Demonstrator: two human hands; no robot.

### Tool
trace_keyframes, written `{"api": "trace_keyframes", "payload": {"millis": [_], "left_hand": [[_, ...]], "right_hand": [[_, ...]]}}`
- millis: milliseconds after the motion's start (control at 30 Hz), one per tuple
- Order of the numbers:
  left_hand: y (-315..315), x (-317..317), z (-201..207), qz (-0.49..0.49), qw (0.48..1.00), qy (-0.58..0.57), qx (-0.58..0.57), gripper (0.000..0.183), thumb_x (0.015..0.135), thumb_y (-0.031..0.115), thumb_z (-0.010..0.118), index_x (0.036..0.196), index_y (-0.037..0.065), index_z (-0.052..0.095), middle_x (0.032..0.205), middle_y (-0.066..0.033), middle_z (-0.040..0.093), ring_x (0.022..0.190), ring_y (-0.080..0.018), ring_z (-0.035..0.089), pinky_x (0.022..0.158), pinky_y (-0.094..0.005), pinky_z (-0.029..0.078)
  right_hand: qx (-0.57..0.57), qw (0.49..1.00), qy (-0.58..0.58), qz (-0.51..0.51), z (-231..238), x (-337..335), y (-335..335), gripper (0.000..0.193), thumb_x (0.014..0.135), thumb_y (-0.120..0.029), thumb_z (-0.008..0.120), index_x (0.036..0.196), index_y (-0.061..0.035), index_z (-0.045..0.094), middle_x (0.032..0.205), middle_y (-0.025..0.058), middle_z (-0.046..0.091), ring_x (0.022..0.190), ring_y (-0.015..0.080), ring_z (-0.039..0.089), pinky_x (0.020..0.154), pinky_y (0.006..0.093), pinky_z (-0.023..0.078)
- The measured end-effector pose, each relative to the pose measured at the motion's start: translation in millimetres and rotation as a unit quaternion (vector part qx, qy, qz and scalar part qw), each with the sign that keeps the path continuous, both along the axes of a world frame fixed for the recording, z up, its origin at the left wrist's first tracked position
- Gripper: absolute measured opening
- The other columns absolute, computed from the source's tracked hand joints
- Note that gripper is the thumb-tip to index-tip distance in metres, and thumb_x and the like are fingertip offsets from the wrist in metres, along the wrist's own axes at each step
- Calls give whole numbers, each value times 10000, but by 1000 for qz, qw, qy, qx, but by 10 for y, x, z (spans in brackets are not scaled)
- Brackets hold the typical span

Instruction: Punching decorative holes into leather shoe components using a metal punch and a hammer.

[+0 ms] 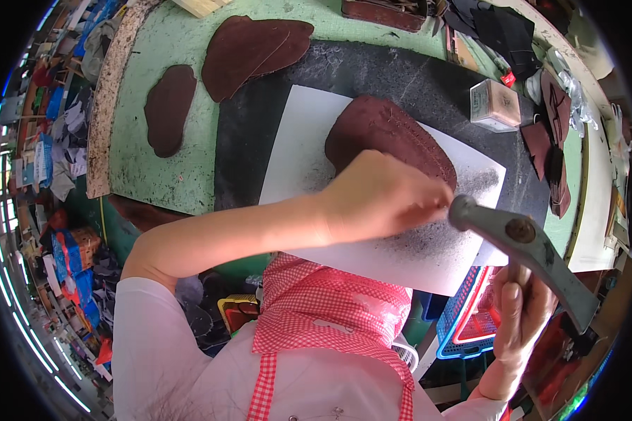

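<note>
A dark brown leather piece (390,133) with a row of small marks along its right edge lies on a white board (295,147). Over the leather's near side is my left hand (390,196), its fingers closed; whatever they may pinch is hidden. My right hand (519,309) grips the handle of a hammer (534,245) at the lower right. The hammer's grey metal head is raised, one end close to my left fingertips. Dark specks are scattered over the white board around the leather.
Under the board is a black mat (253,147) on a green tabletop (126,140). More brown leather pieces (242,56) lie at the far left. A square clear-sided block (495,105) stands at the right, near leather scraps (556,147). Plastic baskets (463,330) sit below the table edge.
</note>
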State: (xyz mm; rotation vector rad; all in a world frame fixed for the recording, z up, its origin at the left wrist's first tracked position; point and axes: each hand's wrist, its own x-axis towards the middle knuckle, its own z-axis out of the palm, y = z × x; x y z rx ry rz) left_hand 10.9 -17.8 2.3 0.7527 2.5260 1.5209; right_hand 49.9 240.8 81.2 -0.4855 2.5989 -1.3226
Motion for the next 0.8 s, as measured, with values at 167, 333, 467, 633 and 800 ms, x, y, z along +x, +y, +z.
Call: {"api": "trace_keyframes", "payload": {"millis": [167,333,467,633,800], "left_hand": [[-21,-92,1,-10,963,-223,151,160,937,74,591,1050,-33,628,953,-76,693,905,-112,667,821,-240,536],[-52,-110,22,-16,947,-276,163,187,940,76,586,1081,-43,609,1004,-84,674,951,-116,659,850,-243,527],[-68,-139,25,-30,945,-283,162,191,941,72,582,1095,-39,602,1025,-83,668,953,-121,658,855,-243,521],[-65,-109,-17,-36,958,-226,175,157,930,61,593,1062,-18,619,960,-78,685,908,-111,669,807,-242,526],[-42,-20,1,-21,995,-74,69,133,879,106,654,1004,60,655,861,-49,695,767,-151,692,711,-250,539]], "right_hand": [[-88,995,20,-50,94,20,-23,343,993,-277,517,1182,8,482,696,0,469,494,2,316,453,163,210],[-65,994,63,-66,189,19,-76,334,987,-315,528,1108,-6,493,671,0,463,468,-4,302,433,154,195],[-88,993,32,-78,46,76,113,388,986,-291,533,1239,-1,481,677,-1,464,488,0,311,455,159,201],[-57,997,25,-55,-10,93,196,397,983,-237,540,1293,3,479,720,8,489,524,12,314,478,170,211],[24,996,-45,-69,56,147,427,754,822,-242,746,1430,-24,358,1325,234,523,1148,285,591,943,374,515]]}}
